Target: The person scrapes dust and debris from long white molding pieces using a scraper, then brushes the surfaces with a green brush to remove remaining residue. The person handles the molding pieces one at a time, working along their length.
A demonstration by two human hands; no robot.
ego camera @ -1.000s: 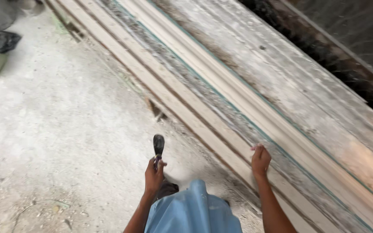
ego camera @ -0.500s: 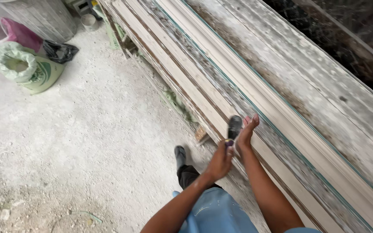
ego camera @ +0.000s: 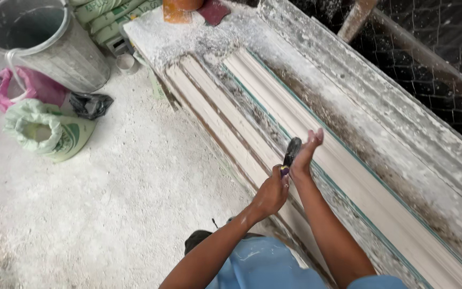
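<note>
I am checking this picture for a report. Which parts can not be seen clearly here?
- Dark tool, head view: the left hand hides its handle; the right hand is beside its tip, contact unclear.
- Grey bucket: cut off by the top edge.
- Long white moulding: runs off the lower right edge.
- Green sack: contents hidden.

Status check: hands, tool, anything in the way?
Left hand gripping dark brush by its handle. Right hand open, palm against the brush head, above the long white moulding. Nothing blocking; bucket and sacks off to the side.
</note>
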